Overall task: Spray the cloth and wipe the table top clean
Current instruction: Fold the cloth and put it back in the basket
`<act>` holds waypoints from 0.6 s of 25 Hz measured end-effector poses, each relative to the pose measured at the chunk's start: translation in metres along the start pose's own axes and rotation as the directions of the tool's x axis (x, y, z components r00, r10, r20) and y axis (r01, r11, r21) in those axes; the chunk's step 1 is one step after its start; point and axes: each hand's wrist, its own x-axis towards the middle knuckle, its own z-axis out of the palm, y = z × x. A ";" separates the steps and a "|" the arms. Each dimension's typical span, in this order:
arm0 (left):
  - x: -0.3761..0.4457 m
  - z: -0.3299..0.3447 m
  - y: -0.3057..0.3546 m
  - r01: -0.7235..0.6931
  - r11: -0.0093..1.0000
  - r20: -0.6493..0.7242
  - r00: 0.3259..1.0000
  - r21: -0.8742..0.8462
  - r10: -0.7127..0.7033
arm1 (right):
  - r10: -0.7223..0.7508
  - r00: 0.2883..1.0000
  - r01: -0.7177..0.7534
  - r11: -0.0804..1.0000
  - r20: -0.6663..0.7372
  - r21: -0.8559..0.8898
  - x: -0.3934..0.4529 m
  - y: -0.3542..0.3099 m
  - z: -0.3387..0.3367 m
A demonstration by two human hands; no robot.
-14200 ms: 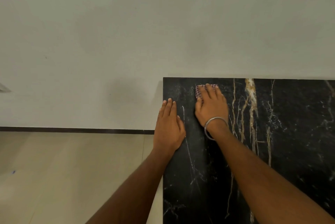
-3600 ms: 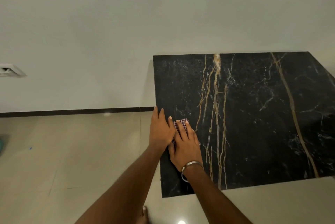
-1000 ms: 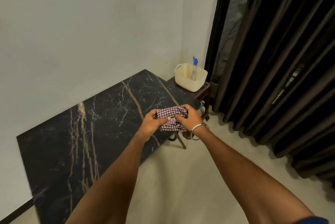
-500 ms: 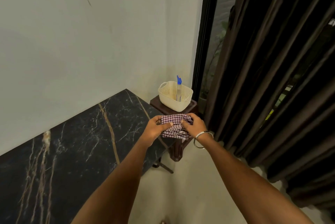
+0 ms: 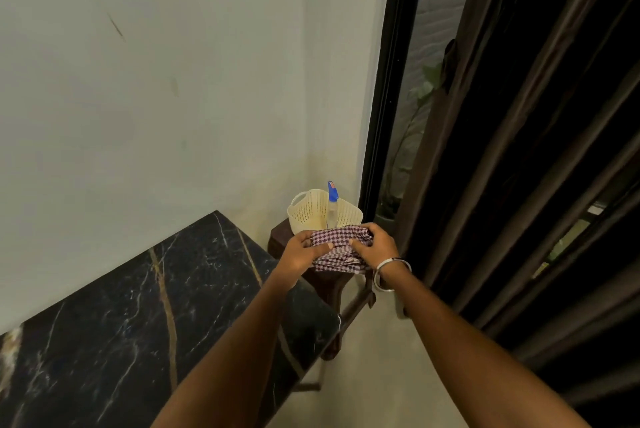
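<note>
Both hands holding the checked cloth (image 5: 341, 249) up in the air, bunched/folded btwn them. Left hand (image 5: 300, 253) is gripping the cloth's left side, thumb lying over the top, grip clamped on the fabric. Right hand (image 5: 375, 245) is gripping the right side w/ fingers curled over the top edge, also clamped on the cloth; metal bangle (image 5: 390, 273) sitting on that wrist. Cloth is hanging off the bench, over the small dark stool (image 5: 332, 284) just past the bench end. Black marble bench (image 5: 131, 306) is lying at lower left along the wall. Cream basket (image 5: 311, 214) is standing on the stool just behind the cloth, w/ spray bottle (image 5: 332, 201) upright inside it, blue nozzle up. Dark curtains (image 5: 536, 150) hanging at right.
</note>
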 end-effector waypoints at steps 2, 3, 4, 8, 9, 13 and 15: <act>0.026 0.002 0.008 0.004 1.000 -0.011 1.000 -0.019 -0.004 | -0.012 1.000 0.012 1.000 0.012 -0.003 0.028 -0.001 -0.004; 0.043 0.004 0.010 0.007 0.999 -0.016 1.000 -0.037 -0.007 | -0.015 1.000 0.015 1.000 0.015 0.003 0.045 0.000 -0.005; 0.059 0.007 0.012 0.010 0.999 -0.021 1.000 -0.051 -0.011 | -0.021 1.000 0.021 1.000 0.022 0.007 0.063 0.003 -0.006; 0.122 0.021 0.024 -0.009 0.997 -0.105 0.994 -0.078 0.001 | -0.057 0.995 0.056 0.998 0.076 0.021 0.142 0.012 -0.014; 0.135 0.027 0.029 -0.019 0.996 -0.123 0.992 -0.084 0.009 | -0.070 0.993 0.069 0.997 0.092 0.018 0.159 0.013 -0.017; 0.180 0.048 0.059 -0.025 0.998 -0.196 0.981 -0.056 0.014 | -0.061 0.990 0.061 0.998 0.124 0.004 0.229 0.019 -0.029; 0.202 0.056 0.068 -0.018 0.998 -0.242 0.970 -0.058 0.003 | -0.087 0.982 0.089 0.996 0.165 0.000 0.261 0.018 -0.033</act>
